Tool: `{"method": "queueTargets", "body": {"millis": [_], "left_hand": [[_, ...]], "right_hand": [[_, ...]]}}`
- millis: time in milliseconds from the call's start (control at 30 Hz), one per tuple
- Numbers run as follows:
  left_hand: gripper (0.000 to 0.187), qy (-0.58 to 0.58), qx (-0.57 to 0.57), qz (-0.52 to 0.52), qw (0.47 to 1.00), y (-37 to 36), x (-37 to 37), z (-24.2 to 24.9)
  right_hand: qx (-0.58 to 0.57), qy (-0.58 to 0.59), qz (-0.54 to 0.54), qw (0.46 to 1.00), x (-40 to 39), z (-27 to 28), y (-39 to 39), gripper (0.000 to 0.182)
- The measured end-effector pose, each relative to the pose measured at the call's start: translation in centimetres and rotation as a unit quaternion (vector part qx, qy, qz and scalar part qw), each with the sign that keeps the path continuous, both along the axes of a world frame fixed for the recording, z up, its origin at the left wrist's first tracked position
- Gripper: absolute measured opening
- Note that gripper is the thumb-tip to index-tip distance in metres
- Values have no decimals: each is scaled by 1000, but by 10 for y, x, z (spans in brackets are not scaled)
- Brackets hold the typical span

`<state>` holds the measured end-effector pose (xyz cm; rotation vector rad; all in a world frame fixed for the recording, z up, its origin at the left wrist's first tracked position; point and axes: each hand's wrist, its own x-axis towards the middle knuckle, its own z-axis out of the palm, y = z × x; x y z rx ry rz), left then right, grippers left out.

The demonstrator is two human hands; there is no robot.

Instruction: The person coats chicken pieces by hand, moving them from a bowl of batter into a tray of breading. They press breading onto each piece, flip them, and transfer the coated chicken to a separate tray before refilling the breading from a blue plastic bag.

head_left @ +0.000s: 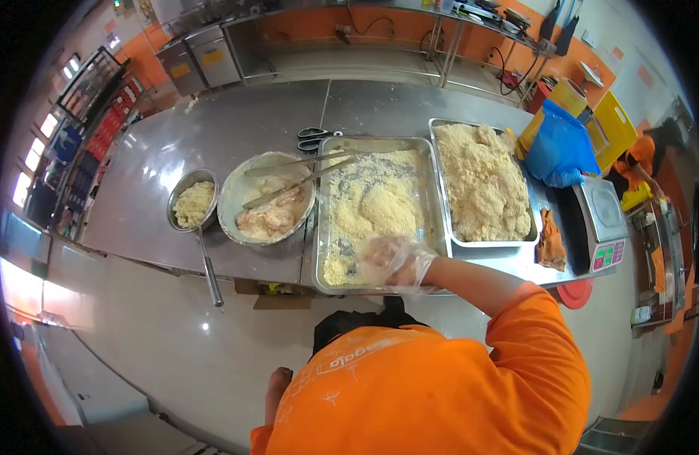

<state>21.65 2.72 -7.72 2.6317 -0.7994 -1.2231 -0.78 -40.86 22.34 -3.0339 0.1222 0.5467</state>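
My right hand (399, 262), in a clear plastic glove, is down at the front of a shallow metal tray (317, 250) of pale yellow crumbs (346, 220). It touches the crumbs; its fingers are blurred and dusted. Just beyond it rises a crumb-covered mound (387, 208), and whether anything lies inside is hidden. My left hand (279, 379) hangs low beside my body, away from the table, with its fingers mostly out of sight. Metal tongs (311, 177) lie across the tray's left rim and a bowl (227, 216) of raw, batter-wet meat pieces (270, 216).
Right of the tray stands a deeper pan (534, 241) heaped with crumbs. Beyond are a blue bag (562, 144), an orange cloth (550, 241) and a scale (601, 212). A long-handled strainer (208, 265) overhangs the front edge. Black-handled scissors (313, 139) lie behind. Another person (641, 155) is far right.
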Motion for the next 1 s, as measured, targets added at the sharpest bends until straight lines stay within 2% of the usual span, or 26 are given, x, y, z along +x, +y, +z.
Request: {"method": "queueTargets", "body": {"millis": [67,100,133,200,233,267,333,367,467,567,600,633,733,833,900,967,1000], "left_hand": [[29,-1,-12,-7,1000,8,-4,-4],[29,-3,-28,-10,1000,13,-5,-7],[29,-5,-44,-13,999,22,-6,-16],[29,-38,-45,-161,985,42,-3,-41],[29,-53,-43,-234,970,44,-6,-39],[29,-12,-17,-114,993,47,-12,-38],[29,66,36,124,989,33,-21,-1],[29,62,35,130,989,33,-25,0],[29,54,16,96,994,39,-30,-6],[28,54,5,91,994,41,-33,-12],[28,55,6,92,994,42,-34,-14],[28,57,6,94,994,43,-37,-16],[28,71,14,83,994,48,-35,-23],[27,51,-5,40,998,44,-34,-18],[27,32,7,55,998,29,-31,-10],[26,19,-7,73,997,19,-30,7],[27,18,-25,83,996,3,-30,46]], "right_hand": [[56,-70,2,996,9,-34,-7,45],[5,-151,39,988,11,-39,-6,43],[7,-163,42,986,19,-44,-7,44],[16,-187,45,981,39,-60,-4,44],[12,-241,69,968,45,-71,-3,42],[53,-205,64,975,48,-79,-6,39],[134,-136,49,980,61,-75,-12,33],[102,-197,70,973,63,-68,-10,21],[120,-185,37,975,67,-72,-26,18],[-79,-99,-104,986,75,-62,-58,17],[35,-65,-215,974,71,-15,-53,20],[150,-29,-325,933,67,30,-46,24],[239,-233,-325,885,42,-3,-88,28],[-9,-138,-246,959,52,-6,-113,31],[126,-114,-420,891,65,7,-107,34],[124,-55,-455,880,85,13,-94,41],[60,-70,-422,902,91,5,-86,47]]}}
